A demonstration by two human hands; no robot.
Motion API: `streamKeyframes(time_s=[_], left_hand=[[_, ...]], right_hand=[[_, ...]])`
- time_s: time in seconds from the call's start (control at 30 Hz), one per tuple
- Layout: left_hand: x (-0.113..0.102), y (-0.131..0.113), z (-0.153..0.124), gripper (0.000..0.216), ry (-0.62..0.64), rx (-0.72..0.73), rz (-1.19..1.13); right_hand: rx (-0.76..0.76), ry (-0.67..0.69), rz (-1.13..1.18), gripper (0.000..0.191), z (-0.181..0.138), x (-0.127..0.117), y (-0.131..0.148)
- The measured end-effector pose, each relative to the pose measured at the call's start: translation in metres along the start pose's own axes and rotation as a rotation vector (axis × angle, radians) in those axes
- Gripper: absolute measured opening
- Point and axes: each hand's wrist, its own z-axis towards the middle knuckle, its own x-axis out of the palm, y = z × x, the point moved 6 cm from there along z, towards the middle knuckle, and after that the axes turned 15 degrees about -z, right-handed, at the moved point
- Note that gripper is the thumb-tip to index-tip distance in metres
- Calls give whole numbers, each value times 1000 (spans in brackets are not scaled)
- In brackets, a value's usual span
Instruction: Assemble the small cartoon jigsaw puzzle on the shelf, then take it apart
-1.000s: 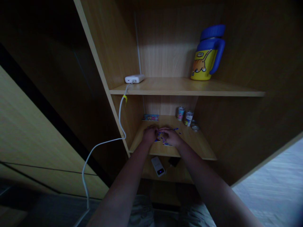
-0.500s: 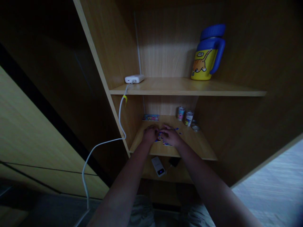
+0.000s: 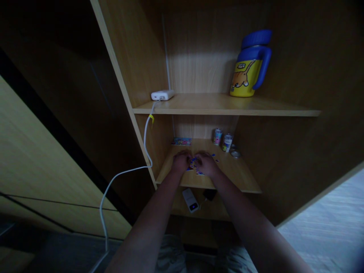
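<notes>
Your left hand (image 3: 181,162) and right hand (image 3: 206,165) curve down side by side, nearly touching, over small blue puzzle pieces (image 3: 193,164) near the front edge of the lower shelf (image 3: 233,170); you cannot tell whether either pinches one.

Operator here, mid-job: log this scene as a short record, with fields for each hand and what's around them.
Left hand: over the left of the puzzle pieces
Right hand: over their right side, close to the left hand
Same shelf: wooden shelf, colourful card, two cans
Shelf above: yellow-and-blue jug, white charger with white cable
Shelf below: power bank, black object
</notes>
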Motion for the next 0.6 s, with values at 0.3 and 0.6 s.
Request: streamKeyframes(time_s=[0.3,0.6], left_hand=[[-1,-1,-1,23,4,0,2],[0,1,-1,23,-12,1,4]], right_hand=[[-2,-75,259,43,-1,10,-13],[-112,-49,290,30,1,12,-8]])
